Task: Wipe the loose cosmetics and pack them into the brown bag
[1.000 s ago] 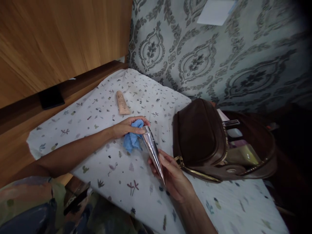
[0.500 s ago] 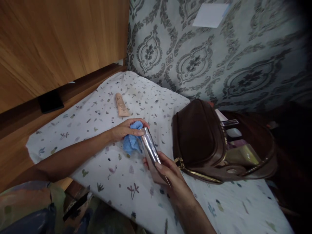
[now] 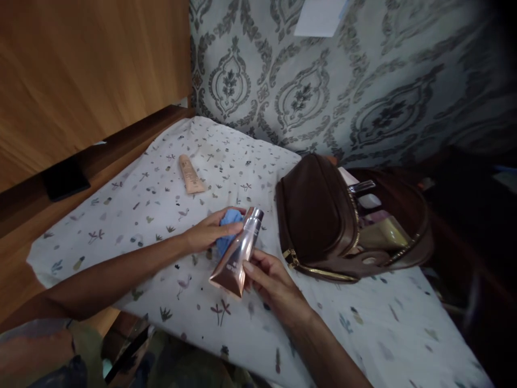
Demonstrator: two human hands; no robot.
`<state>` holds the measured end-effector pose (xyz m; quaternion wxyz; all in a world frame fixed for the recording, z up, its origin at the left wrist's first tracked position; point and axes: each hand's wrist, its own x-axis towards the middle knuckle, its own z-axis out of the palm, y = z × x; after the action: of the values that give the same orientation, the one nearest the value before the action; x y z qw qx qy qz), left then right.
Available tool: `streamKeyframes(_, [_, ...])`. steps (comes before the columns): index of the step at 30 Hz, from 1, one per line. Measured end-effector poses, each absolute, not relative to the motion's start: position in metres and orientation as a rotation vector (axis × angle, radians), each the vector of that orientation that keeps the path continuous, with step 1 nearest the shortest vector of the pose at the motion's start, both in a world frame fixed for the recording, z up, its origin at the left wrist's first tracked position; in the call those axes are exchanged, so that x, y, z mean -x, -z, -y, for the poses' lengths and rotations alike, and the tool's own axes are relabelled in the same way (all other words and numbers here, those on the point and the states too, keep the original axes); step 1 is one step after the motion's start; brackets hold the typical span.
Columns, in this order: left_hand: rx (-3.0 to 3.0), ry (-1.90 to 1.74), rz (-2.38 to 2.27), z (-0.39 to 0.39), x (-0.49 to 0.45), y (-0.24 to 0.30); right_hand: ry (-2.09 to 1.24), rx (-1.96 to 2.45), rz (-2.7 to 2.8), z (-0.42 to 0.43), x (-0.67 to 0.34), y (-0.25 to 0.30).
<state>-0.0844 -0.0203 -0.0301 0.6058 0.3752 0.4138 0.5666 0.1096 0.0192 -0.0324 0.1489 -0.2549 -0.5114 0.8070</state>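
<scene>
A shiny rose-gold cosmetic tube (image 3: 235,260) with a silvery cap is held between my two hands above the patterned white cloth (image 3: 169,207). My left hand (image 3: 212,230) is closed around a bunched blue cloth (image 3: 231,229) and presses it to the tube near the cap. Thumb and fingers of my right hand (image 3: 269,275) grip the tube's side lower down, toward its flat crimped end. Printed lettering shows on the face of the tube. Farther back lies a smaller peach tube (image 3: 190,175), apart from both hands.
To the right sits an open brown leather bag (image 3: 319,213) with a gold zipper, several cosmetics inside. A black phone-like slab (image 3: 65,180) rests on the wooden ledge at left, below a wooden panel (image 3: 92,59). Patterned wallpaper (image 3: 301,99) rises behind.
The tube has been turned, so its lettered face shows and its flat end points down-left. My right hand has shifted its grip on the side. The view has swung slightly right.
</scene>
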Motion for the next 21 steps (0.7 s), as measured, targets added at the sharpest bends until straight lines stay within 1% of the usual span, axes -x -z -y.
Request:
streamKeyframes(4, [-0.965, -1.082, -0.923, 0.028, 0.077, 0.026, -2.174, 0.828, 1.548, -0.022, -0.108, 0.039])
streamKeyframes(8, [-1.085, -1.012, -1.005, 0.026, 0.090, 0.017, -2.008, 0.887, 1.755, -0.026, -0.109, 0.044])
streamKeyframes(14, [-1.328, -0.662, -0.998, 0.025, 0.120, -0.007, -1.778, 0.811, 1.536, -0.033, -0.111, 0.038])
streamKeyframes(18, [-1.457, -0.499, -1.057, 0.025, 0.132, -0.017, -1.780, 0.716, 1.572, -0.034, -0.112, 0.037])
streamKeyframes(21, [-1.547, -0.526, -1.322, 0.024, 0.140, -0.018, -1.835, 0.743, 1.482, -0.035, -0.112, 0.039])
